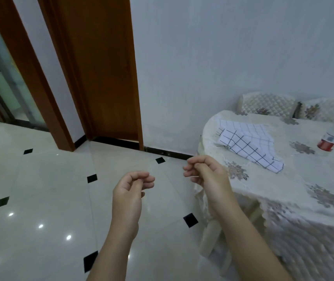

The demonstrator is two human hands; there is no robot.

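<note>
The person is standing beside a table covered with a cream lace tablecloth with grey flowers (283, 179) and is holding both hands up in front of the body. The left hand (130, 189) is hovering over the glossy white floor tiles with small black diamonds (40, 179). Its fingers are loosely curled and are gripping nothing. The right hand (204, 173), at about two o'clock from the left one, is just beside the near rounded edge of the table. Its fingers are also loosely curled, the thumb is close to the forefinger, and nothing is showing between them.

The white cloth with a black grid pattern (247, 142) is lying rumpled on the tabletop, at about two o'clock from the right hand, near it but not touching. A can with a red and white label (329, 141) is standing at three o'clock from this cloth, apart from it.

It seems the work is only at the approach step, as no hand is touching anything on the table. The next move is probably asking the right hand to reach toward two o'clock, spread the fingers wider and take the cloth by its near corner, keeping away from the can
</note>
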